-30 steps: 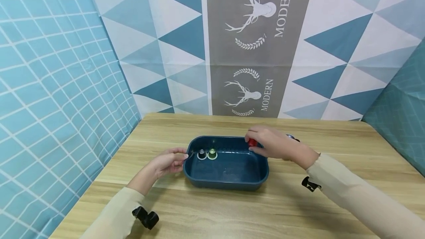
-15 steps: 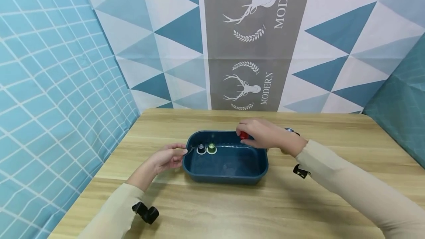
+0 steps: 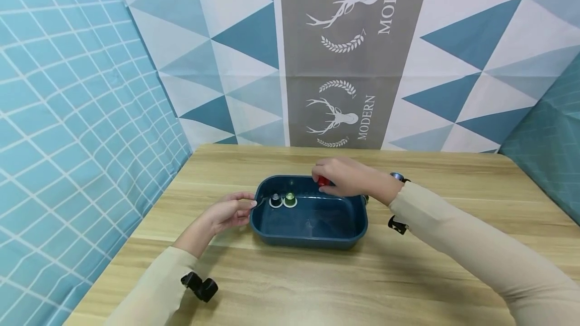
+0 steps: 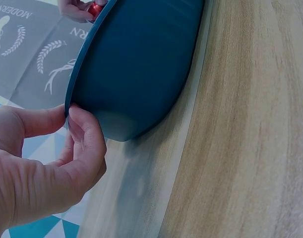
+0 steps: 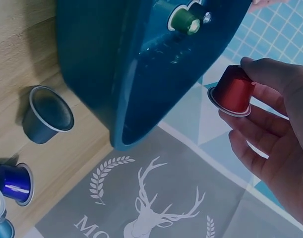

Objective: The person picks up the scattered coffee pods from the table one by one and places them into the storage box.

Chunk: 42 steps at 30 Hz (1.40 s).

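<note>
Plainly, at the left, the left hand [image 3: 228,213] pinches the rim of the dark-blue bin [image 3: 308,242] between thumb and forefinger; we see it stay there, and we see no shift in the dark capsule [image 3: 275,199] or the green capsule [image 3: 290,199], which stand wide rim down, side by side, on the bin's floor near its left end; what has just changed lies further right, where the right hand [image 3: 342,175], its thumb and fingers gripping the red capsule [image 5: 234,89], has come leftward along the bin's back edge; the red capsule is now held clear of the bin, seen against its back wall in the head view; for the work in hand this means, as we judge it, that the red capsule is nearer the standing pair, yet not set down.

Counting from left to right, we find two hands, one bin, two capsules standing in it and one red capsule in the air; past the bin's right end, on the wooden table [image 3: 281,286], the right wrist view gives us one grey capsule [image 5: 44,119] just beside the bin and one blue capsule [image 5: 12,182] farther off; a light-blue item [image 5: 1,229] is cut off at that view's edge, so we cannot tell whether it is one capsule or two.
</note>
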Each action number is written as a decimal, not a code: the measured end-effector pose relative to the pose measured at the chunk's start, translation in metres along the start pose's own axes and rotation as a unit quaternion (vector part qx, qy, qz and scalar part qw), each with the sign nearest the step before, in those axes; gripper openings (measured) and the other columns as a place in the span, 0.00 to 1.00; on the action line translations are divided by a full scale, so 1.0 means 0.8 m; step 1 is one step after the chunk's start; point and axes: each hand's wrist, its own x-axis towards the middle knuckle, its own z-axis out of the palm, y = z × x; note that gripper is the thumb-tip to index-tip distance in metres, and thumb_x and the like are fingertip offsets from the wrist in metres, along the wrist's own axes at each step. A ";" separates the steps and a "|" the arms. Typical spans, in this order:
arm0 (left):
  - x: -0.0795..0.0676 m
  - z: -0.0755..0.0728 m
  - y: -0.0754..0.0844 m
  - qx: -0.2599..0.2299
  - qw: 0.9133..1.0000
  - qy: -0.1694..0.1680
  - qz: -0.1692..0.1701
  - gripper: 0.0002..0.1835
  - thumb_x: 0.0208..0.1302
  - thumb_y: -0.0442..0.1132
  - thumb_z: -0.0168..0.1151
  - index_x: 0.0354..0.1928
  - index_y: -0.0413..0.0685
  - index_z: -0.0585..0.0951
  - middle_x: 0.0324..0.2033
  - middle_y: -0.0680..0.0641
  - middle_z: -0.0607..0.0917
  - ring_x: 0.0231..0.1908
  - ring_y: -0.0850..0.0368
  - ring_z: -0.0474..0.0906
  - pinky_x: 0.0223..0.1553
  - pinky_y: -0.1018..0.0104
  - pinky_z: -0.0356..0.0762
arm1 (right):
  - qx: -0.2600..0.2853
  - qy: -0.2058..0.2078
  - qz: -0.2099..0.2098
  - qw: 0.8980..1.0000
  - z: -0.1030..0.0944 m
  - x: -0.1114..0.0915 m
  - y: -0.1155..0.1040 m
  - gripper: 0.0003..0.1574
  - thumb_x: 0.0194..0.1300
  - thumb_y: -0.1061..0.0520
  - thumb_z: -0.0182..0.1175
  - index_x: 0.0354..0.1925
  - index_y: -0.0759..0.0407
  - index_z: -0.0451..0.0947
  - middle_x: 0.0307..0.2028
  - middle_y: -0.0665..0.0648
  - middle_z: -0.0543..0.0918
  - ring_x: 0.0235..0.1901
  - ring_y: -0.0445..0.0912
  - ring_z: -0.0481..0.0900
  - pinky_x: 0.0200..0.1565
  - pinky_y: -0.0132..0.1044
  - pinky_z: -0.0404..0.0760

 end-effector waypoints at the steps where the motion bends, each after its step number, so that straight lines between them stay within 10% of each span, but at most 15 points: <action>1: 0.000 0.000 0.000 0.001 1.000 0.001 -0.001 0.17 0.69 0.34 0.52 0.57 0.40 0.64 0.26 0.56 0.80 0.28 0.67 0.77 0.33 0.74 0.76 | 0.000 -0.002 0.003 1.000 0.000 0.001 0.000 0.10 0.58 0.55 0.68 0.37 0.55 0.77 0.35 0.52 0.81 0.33 0.42 0.76 0.39 0.32 0.80; 42: -0.004 0.006 -0.001 -0.007 1.000 0.009 0.010 0.14 0.69 0.33 0.52 0.54 0.40 0.66 0.25 0.57 0.81 0.27 0.68 0.77 0.30 0.75 0.76 | 0.027 -0.118 0.039 0.992 0.015 0.061 -0.020 0.11 0.58 0.58 0.68 0.39 0.60 0.81 0.35 0.54 0.84 0.33 0.44 0.77 0.41 0.35 0.80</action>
